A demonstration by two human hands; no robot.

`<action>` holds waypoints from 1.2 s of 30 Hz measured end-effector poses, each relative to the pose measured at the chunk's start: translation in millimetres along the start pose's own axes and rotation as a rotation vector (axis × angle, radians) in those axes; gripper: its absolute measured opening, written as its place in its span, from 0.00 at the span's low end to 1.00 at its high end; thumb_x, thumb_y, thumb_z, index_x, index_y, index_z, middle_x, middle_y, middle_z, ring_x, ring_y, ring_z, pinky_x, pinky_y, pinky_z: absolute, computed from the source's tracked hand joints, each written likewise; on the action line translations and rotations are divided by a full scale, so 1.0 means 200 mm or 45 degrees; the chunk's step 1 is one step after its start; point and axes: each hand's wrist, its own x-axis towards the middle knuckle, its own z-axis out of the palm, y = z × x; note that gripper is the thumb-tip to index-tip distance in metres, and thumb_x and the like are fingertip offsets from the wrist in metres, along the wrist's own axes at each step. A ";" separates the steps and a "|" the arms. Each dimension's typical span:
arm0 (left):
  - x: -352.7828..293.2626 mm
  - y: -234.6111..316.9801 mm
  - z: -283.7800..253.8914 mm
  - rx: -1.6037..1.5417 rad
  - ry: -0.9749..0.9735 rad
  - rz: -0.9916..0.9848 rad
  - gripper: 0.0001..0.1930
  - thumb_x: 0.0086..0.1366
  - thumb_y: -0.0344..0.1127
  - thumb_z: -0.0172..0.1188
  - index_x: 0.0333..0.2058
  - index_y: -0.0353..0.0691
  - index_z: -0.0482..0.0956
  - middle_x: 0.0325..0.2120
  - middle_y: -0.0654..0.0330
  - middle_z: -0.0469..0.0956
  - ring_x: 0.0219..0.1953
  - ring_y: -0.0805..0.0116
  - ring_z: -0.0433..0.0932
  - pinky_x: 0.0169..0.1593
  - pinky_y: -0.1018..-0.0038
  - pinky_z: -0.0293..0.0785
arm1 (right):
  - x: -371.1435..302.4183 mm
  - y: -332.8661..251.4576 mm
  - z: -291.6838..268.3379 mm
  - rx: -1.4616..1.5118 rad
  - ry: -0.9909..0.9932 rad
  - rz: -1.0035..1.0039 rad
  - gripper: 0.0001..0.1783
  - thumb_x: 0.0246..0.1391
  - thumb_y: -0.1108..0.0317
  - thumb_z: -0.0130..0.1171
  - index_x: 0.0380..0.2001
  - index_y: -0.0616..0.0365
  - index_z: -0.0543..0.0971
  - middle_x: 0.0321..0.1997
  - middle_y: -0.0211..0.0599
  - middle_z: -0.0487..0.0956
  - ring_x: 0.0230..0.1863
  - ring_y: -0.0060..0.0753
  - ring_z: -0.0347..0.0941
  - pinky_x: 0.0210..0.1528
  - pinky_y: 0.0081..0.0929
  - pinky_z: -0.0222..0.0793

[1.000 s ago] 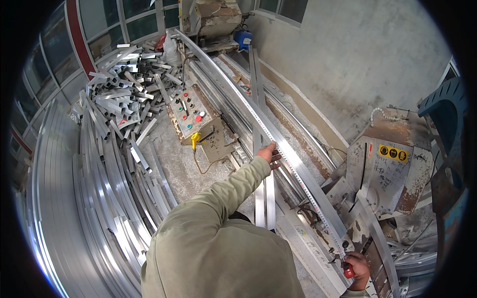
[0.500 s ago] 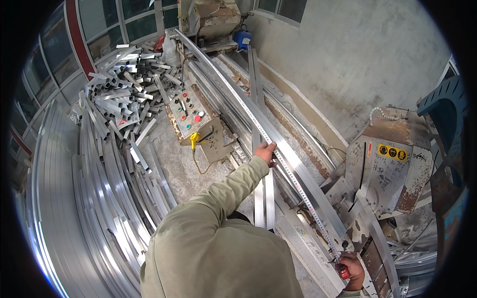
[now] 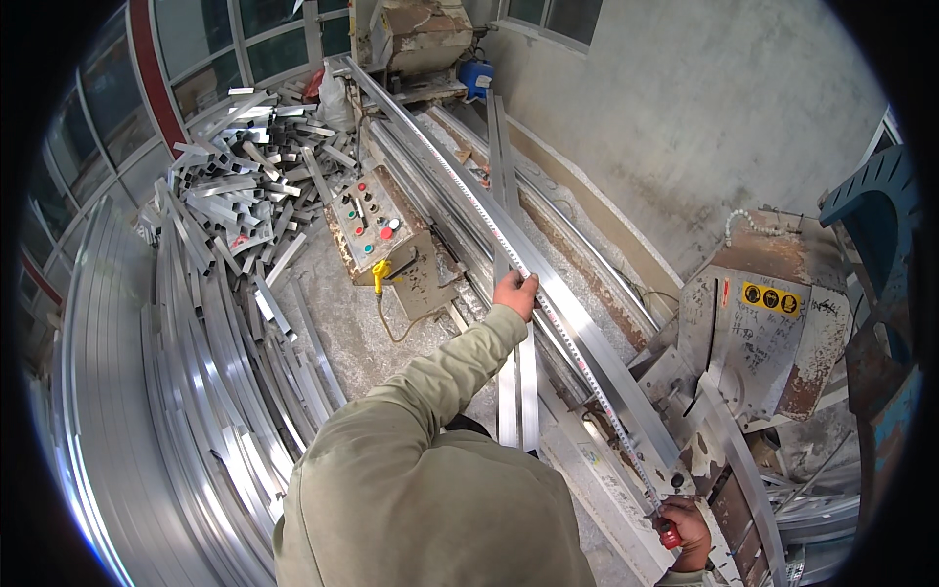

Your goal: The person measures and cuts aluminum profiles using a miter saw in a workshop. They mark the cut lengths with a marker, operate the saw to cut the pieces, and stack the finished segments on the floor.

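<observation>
A long silver aluminium profile [image 3: 584, 320] runs diagonally from the far end of the machine bed to the near right. Along its left edge stretches the white blade [image 3: 483, 216] of a tape measure. My left hand [image 3: 515, 294] is closed around the blade at mid-length, against the profile's edge; some fingertips are hidden beneath. At the near end, my right hand [image 3: 688, 534] grips the red tape measure case [image 3: 670, 534], and the blade comes out of it toward the far end. Part of the case is covered by my fingers.
A control box [image 3: 374, 221] with coloured buttons and a yellow handle [image 3: 380, 273] stands left of the bed. Beyond it lies a heap of aluminium offcuts [image 3: 245, 176]. Long profiles [image 3: 186, 391] line the left. A worn saw housing [image 3: 768, 323] is at right.
Both hands have shifted slightly left, my left hand also a little toward me. The tape blade has moved with them along the profile's edge.
</observation>
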 end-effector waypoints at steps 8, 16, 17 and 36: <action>-0.05 0.06 0.08 0.000 0.014 -0.110 0.17 0.76 0.44 0.63 0.46 0.33 0.79 0.28 0.56 0.81 0.23 0.65 0.82 0.23 0.67 0.72 | -0.02 0.01 -0.10 -0.158 0.108 -0.141 0.10 0.62 0.68 0.65 0.36 0.68 0.85 0.29 0.42 0.86 0.27 0.35 0.83 0.32 0.31 0.78; 0.11 0.02 0.16 -0.087 -0.210 -0.475 0.13 0.77 0.43 0.62 0.52 0.42 0.80 0.41 0.62 0.83 0.39 0.69 0.86 0.35 0.59 0.82 | -0.04 -0.15 -0.12 -0.495 0.444 -0.408 0.09 0.66 0.69 0.65 0.36 0.65 0.87 0.27 0.31 0.84 0.27 0.22 0.76 0.32 0.27 0.71; 0.11 0.02 0.18 -0.108 -0.234 -0.498 0.13 0.77 0.43 0.62 0.53 0.42 0.79 0.41 0.62 0.83 0.39 0.69 0.86 0.35 0.59 0.83 | -0.02 -0.13 -0.16 -0.481 0.459 -0.452 0.09 0.66 0.69 0.65 0.36 0.65 0.87 0.27 0.31 0.84 0.28 0.22 0.76 0.32 0.27 0.71; 0.08 -0.05 0.08 -0.025 -0.313 -0.463 0.15 0.79 0.42 0.59 0.59 0.45 0.79 0.46 0.63 0.86 0.44 0.67 0.86 0.41 0.56 0.86 | 0.08 -0.23 -0.22 -0.892 0.567 -0.507 0.15 0.67 0.60 0.65 0.37 0.62 0.88 0.25 0.40 0.83 0.28 0.33 0.79 0.36 0.36 0.76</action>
